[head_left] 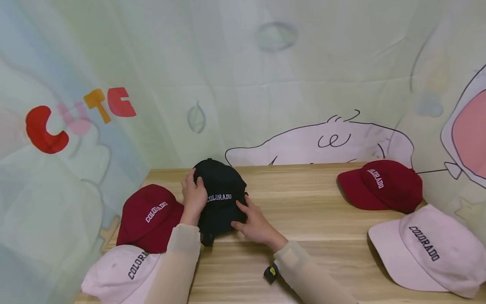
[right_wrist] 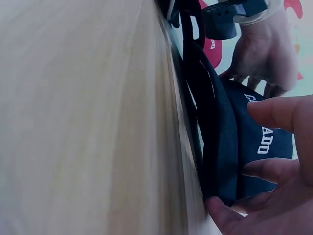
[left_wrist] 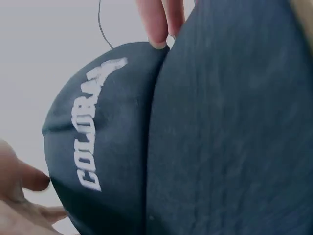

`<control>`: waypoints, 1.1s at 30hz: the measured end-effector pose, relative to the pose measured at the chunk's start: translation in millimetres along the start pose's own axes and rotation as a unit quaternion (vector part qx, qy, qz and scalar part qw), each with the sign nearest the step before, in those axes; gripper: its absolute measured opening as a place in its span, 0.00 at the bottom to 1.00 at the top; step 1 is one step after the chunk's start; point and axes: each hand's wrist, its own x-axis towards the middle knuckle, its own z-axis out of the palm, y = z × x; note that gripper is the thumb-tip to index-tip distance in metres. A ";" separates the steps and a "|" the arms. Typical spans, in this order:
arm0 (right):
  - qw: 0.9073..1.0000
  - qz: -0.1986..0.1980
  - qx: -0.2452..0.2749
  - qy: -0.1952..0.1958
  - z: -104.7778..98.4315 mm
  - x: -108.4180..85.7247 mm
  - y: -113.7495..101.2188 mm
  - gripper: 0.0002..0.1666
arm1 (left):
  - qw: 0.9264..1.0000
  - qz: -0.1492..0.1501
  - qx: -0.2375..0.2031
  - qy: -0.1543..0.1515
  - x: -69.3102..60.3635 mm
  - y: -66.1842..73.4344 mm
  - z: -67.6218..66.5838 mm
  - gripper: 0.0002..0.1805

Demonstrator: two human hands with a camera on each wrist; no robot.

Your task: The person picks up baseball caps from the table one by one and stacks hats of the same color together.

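Observation:
A black baseball cap (head_left: 222, 179) with white COLORADO lettering is between my two hands at the back left of the wooden table. My left hand (head_left: 194, 197) grips its left side, fingers on the crown. On the right side, my right hand (head_left: 257, 223) holds the cap near where brim meets crown, fingers spread. The left wrist view shows the brim (left_wrist: 230, 122) close up. From the right wrist, the brim's edge (right_wrist: 226, 147) appears just off the tabletop or touching it; I cannot tell which. A maroon cap (head_left: 146, 215) lies left of my left hand.
A pale pink cap (head_left: 117, 268) sits in front of the left maroon cap, partly behind my left sleeve. At the right are another maroon cap (head_left: 396, 185) and a pale pink cap (head_left: 436, 249). Printed fabric (head_left: 243, 84) hangs behind the table (head_left: 303, 198).

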 end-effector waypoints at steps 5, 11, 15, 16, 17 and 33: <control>1.000 0.004 -0.026 -0.005 1.7 0.7 0.0 0.45 | 0.997 -0.017 0.056 -0.051 -6.3 2.7 4.6 0.50; 0.999 0.009 -0.045 -0.018 2.8 1.3 1.1 0.42 | 0.993 -0.030 0.079 -0.086 3.6 -4.5 5.6 0.53; 0.998 0.006 -0.060 -0.026 3.9 2.5 3.9 0.43 | 0.990 -0.041 0.087 -0.100 13.0 -11.6 5.2 0.51; 0.998 0.005 -0.064 -0.027 4.0 2.7 4.2 0.43 | 0.990 -0.043 0.090 -0.103 14.7 -13.2 5.4 0.50; 0.997 0.005 -0.066 -0.028 4.0 2.9 4.4 0.43 | 0.989 -0.045 0.093 -0.104 16.1 -14.3 5.5 0.50; 0.997 0.001 -0.076 -0.022 6.4 6.0 6.2 0.43 | 0.986 -0.051 0.122 -0.099 22.2 -19.9 5.7 0.52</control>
